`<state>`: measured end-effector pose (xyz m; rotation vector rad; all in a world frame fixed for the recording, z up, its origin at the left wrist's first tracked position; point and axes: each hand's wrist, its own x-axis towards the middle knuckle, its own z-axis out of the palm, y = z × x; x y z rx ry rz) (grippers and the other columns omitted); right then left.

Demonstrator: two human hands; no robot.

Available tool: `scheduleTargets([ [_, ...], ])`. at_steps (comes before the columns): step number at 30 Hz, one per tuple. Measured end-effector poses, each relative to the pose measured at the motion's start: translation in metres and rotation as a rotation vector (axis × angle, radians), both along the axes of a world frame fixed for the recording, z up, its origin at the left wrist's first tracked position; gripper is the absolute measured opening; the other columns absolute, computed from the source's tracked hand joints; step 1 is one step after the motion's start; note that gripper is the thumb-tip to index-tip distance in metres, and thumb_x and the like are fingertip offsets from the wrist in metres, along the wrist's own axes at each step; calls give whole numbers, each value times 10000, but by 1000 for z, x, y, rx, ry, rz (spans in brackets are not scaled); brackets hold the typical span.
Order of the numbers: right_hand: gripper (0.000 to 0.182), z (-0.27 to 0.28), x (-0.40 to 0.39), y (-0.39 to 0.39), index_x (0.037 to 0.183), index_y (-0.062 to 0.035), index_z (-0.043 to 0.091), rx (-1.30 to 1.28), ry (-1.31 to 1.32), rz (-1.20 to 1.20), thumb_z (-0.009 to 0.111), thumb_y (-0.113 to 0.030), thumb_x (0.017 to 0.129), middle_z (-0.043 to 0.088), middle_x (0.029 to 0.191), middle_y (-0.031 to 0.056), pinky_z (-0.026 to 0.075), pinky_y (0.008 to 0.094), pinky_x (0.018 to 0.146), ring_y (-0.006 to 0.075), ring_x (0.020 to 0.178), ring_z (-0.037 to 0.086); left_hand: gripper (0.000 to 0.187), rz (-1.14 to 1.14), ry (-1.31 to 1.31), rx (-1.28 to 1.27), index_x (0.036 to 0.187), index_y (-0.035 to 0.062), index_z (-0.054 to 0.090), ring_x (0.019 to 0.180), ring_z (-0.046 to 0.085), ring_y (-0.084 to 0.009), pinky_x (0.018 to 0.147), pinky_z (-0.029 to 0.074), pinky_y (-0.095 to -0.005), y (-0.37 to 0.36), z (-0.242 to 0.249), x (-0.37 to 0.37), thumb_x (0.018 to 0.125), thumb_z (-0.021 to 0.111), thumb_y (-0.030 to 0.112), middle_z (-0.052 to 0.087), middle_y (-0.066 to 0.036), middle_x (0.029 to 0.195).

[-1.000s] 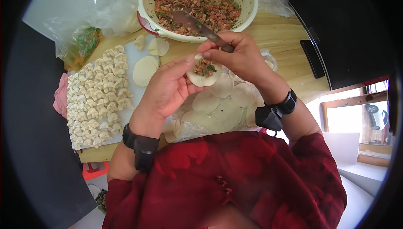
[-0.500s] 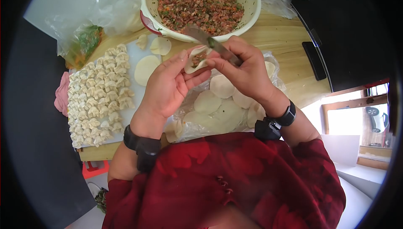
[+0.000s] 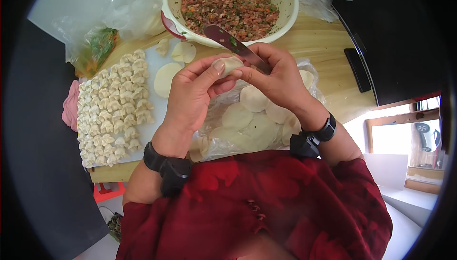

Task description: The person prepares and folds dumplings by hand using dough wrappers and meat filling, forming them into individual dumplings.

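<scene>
A folded dumpling point(image 3: 227, 65) is pinched between the fingers and thumb of my left hand point(image 3: 192, 88); its filling no longer shows. With thumb and fingertips, my right hand point(image 3: 278, 76) touches the dumpling's right end. That same hand grips a round-ended knife point(image 3: 228, 40), its blade pointing up and left over the bowl's near rim, with green bits stuck on it. Beyond both hands stands the white bowl point(image 3: 167, 3) of minced meat filling point(image 3: 233, 5). Round dough wrappers point(image 3: 235, 117) lie on clear plastic below my hands.
Rows of finished dumplings point(image 3: 114, 107) fill much of a white board point(image 3: 154, 60) on the left. More wrappers point(image 3: 166, 79) lie at its right side. A plastic bag with greens point(image 3: 101, 43) sits behind, and a black phone-like object point(image 3: 357, 69) lies at the right.
The wrapper, open with filling showing before, is now folded over into a half-moon. My left hand has turned slightly and its thumb presses on the dough. The knife stays in my right hand.
</scene>
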<state>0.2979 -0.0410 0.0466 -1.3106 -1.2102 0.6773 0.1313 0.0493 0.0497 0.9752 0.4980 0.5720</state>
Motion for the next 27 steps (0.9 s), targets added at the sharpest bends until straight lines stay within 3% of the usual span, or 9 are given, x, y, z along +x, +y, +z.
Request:
scheduleTargets([
  [4,179,5,-4,-4,903,-15,649,-98,-82,-35,737,-159,843,639,747,19,461,261,645,90,713,558,287,58,74,93,1152,10,659,829,603,-76,725,514,-215,0,-5,-2,921,657,180,679,-50,1052],
  [6,166,0,-5,-2,899,-15,649,22,-192,-74,725,-157,857,635,745,18,460,255,618,87,694,551,270,96,80,171,1107,31,694,762,546,-50,682,466,-192,1,-8,-4,892,696,195,659,-10,1006],
  [10,160,-5,-8,1,923,-15,640,26,-183,-69,716,-143,866,634,760,17,463,251,627,83,695,552,239,117,135,300,1103,24,689,801,520,-61,681,455,-222,0,-4,-7,901,681,152,650,-4,982],
  [12,166,-5,-11,1,958,-16,626,26,-60,-50,712,-126,868,634,780,15,466,248,632,76,698,551,241,152,184,501,1112,12,684,816,543,-61,666,478,-212,0,-3,-8,893,683,110,651,-10,996],
  [18,171,1,-13,-1,991,-16,628,-25,-57,-33,707,-104,866,648,813,20,470,240,646,63,723,557,174,194,142,520,1031,2,682,803,629,-78,657,532,-207,0,-7,-9,858,693,19,684,-52,969],
  [21,158,2,-16,-2,988,-14,646,-12,-124,-63,705,-94,865,650,825,19,468,232,668,57,745,558,102,246,122,511,915,4,697,715,635,-91,609,509,-204,-2,-8,-8,818,728,6,638,-36,882],
  [25,129,4,-23,-1,990,-5,662,67,-112,-49,685,-42,869,631,800,-14,460,218,680,57,756,551,108,322,82,652,898,-9,688,707,626,-88,638,516,-224,-3,-11,-9,800,733,-8,662,-44,880],
  [27,92,2,-26,-1,967,-7,651,64,-127,-42,667,-22,877,618,793,-32,438,201,652,37,738,528,93,355,74,601,876,-6,686,699,618,-81,641,514,-227,-6,-9,-9,796,733,-13,675,-48,857],
])
